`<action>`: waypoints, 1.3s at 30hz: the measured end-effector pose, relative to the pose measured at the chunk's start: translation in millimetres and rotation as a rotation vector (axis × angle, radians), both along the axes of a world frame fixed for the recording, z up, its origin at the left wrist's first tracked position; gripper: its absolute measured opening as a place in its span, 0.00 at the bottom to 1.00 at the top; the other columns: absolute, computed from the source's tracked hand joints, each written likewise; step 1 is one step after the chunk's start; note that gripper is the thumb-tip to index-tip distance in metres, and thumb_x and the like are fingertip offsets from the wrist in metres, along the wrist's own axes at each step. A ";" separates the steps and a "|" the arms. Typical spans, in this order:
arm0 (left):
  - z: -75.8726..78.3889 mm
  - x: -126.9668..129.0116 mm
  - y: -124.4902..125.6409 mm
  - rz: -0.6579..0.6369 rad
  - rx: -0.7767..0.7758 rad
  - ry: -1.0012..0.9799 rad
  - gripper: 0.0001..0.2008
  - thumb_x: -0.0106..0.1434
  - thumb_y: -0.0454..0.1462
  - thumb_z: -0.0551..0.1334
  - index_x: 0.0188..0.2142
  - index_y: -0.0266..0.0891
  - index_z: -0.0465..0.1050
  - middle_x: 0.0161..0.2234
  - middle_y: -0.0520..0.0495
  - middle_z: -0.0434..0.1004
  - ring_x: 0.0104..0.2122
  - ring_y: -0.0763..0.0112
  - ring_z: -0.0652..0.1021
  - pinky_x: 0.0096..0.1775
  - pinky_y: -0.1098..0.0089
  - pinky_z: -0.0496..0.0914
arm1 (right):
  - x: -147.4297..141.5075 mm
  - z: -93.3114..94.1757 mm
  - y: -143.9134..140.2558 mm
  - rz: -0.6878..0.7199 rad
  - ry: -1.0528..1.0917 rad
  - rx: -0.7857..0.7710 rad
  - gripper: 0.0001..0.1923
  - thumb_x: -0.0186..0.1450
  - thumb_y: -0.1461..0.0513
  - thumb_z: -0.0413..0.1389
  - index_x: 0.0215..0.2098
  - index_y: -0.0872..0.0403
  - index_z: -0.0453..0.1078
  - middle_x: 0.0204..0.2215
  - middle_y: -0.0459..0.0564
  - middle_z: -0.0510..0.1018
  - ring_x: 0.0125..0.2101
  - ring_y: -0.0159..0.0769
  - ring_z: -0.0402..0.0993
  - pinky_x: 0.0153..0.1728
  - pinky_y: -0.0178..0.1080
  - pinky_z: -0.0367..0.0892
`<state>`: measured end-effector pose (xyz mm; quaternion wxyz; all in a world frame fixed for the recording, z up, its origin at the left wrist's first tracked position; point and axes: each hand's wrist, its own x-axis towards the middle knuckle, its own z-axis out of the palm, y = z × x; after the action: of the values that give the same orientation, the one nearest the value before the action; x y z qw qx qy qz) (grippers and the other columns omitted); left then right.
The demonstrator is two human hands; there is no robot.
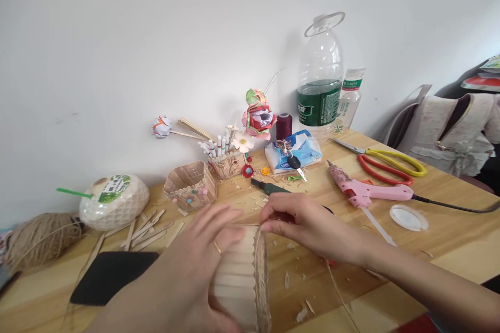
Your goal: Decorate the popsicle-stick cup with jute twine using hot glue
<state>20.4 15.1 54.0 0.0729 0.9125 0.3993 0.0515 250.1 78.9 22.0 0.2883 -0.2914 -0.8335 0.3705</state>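
My left hand (187, 265) wraps around a small box made of wooden craft sticks (244, 276), held on its side near the table's front edge. A band of jute twine runs around the box's rim. My right hand (308, 226) pinches that rim at the top, fingertips pressed on the twine. A loose strand of twine (339, 296) trails from the box toward the front edge.
On the wooden table (449, 250) lie a pink glue gun (363, 190), red and yellow scissors (386, 166), a lid (408, 217), a black knife (269, 187), tissues (295, 151), a water jug (320, 78), loose sticks (144, 229), a twine ball (41, 237), a black phone (111, 276) and another stick box (191, 184).
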 end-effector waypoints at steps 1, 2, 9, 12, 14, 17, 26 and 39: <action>-1.5 -0.9 -2.4 -0.020 0.013 -0.001 0.45 0.47 0.58 0.66 0.58 0.40 0.55 0.59 0.33 0.63 0.59 0.46 0.65 0.55 0.44 0.64 | 1.0 1.5 -1.0 0.008 -0.004 0.022 0.09 0.66 0.59 0.55 0.32 0.56 0.71 0.25 0.43 0.72 0.26 0.28 0.66 0.28 0.31 0.60; -3.5 -1.8 -4.8 -0.038 0.026 -0.006 0.46 0.48 0.57 0.66 0.59 0.41 0.51 0.59 0.34 0.65 0.58 0.49 0.68 0.55 0.46 0.65 | 2.2 3.2 -2.5 0.018 -0.007 0.041 0.09 0.66 0.59 0.55 0.32 0.56 0.71 0.25 0.43 0.72 0.26 0.28 0.65 0.28 0.31 0.60; -10.2 -0.9 -14.5 -0.055 0.157 0.008 0.48 0.48 0.54 0.67 0.62 0.40 0.47 0.56 0.38 0.70 0.54 0.51 0.72 0.56 0.47 0.64 | 8.3 19.7 -19.3 0.063 0.033 0.098 0.08 0.68 0.63 0.51 0.31 0.54 0.66 0.26 0.42 0.70 0.27 0.27 0.65 0.29 0.30 0.61; -9.3 1.8 -16.3 -0.065 0.188 0.032 0.45 0.49 0.55 0.65 0.60 0.38 0.52 0.56 0.38 0.71 0.53 0.52 0.73 0.54 0.48 0.65 | 7.0 24.1 -24.0 0.083 0.056 0.128 0.07 0.69 0.64 0.50 0.32 0.53 0.66 0.25 0.42 0.70 0.26 0.27 0.65 0.27 0.30 0.60; -8.7 2.5 -17.7 -0.059 0.197 0.043 0.45 0.49 0.56 0.65 0.60 0.38 0.53 0.56 0.38 0.71 0.53 0.52 0.73 0.54 0.49 0.66 | 5.6 25.0 -24.8 0.095 0.071 0.145 0.07 0.68 0.63 0.50 0.32 0.53 0.66 0.24 0.42 0.70 0.25 0.27 0.65 0.27 0.30 0.60; -7.4 2.8 -18.9 -0.054 0.203 0.054 0.43 0.51 0.57 0.63 0.60 0.37 0.54 0.56 0.38 0.71 0.53 0.53 0.73 0.54 0.50 0.66 | 3.8 24.9 -23.0 0.102 0.090 0.187 0.07 0.68 0.62 0.51 0.31 0.53 0.66 0.24 0.42 0.70 0.24 0.27 0.65 0.27 0.31 0.60; -11.3 1.9 -20.1 -0.076 0.238 0.080 0.47 0.47 0.55 0.66 0.59 0.35 0.53 0.54 0.37 0.72 0.53 0.52 0.73 0.53 0.49 0.66 | -6.5 16.8 -11.6 -0.001 0.051 0.135 0.12 0.67 0.58 0.53 0.27 0.55 0.68 0.21 0.42 0.71 0.22 0.26 0.64 0.26 0.32 0.58; -30.0 -7.6 -19.0 -0.115 0.285 0.025 0.37 0.54 0.44 0.62 0.60 0.36 0.53 0.53 0.39 0.73 0.53 0.54 0.72 0.54 0.51 0.66 | -5.3 7.5 -8.3 0.000 -0.015 0.075 0.12 0.65 0.57 0.56 0.26 0.54 0.68 0.21 0.42 0.71 0.22 0.27 0.64 0.26 0.31 0.58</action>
<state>12.8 -3.9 24.0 -0.0597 0.9355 0.3360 0.0921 244.8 70.6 29.5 0.2928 -0.2831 -0.8489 0.3367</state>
